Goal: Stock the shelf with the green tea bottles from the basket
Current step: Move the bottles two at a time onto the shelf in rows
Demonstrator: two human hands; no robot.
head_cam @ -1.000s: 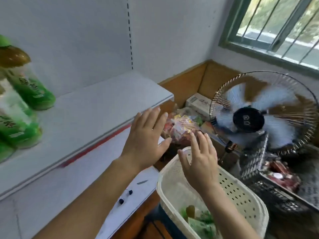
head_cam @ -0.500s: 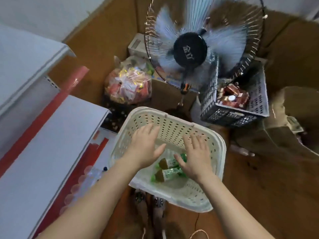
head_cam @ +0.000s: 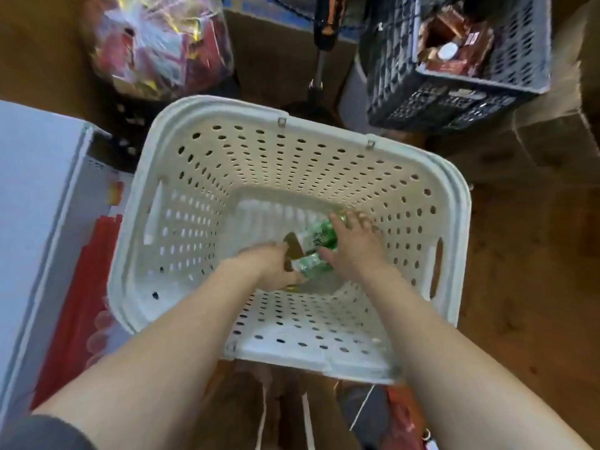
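Observation:
Two green tea bottles lie side by side on the bottom of the white perforated basket [head_cam: 324,126]. My left hand [head_cam: 271,266] curls round the brown neck end of the nearer bottle [head_cam: 311,264]. My right hand [head_cam: 352,246] reaches over the farther bottle [head_cam: 319,235], fingers on its far side and thumb on the near side. Both forearms reach down into the basket. The white shelf [head_cam: 32,196] shows at the left edge, only its corner in view.
A clear bag of snacks [head_cam: 162,43] sits behind the basket on the left. The fan's pole [head_cam: 319,69] stands behind the rim, and a dark crate [head_cam: 454,102] holds brown packets at the back right. Cardboard boxes [head_cam: 558,131] stand on the right.
My view has dropped from the shelf to straight down into the basket. Both hands have gone from above the rim to the bottom and closed on the two bottles.

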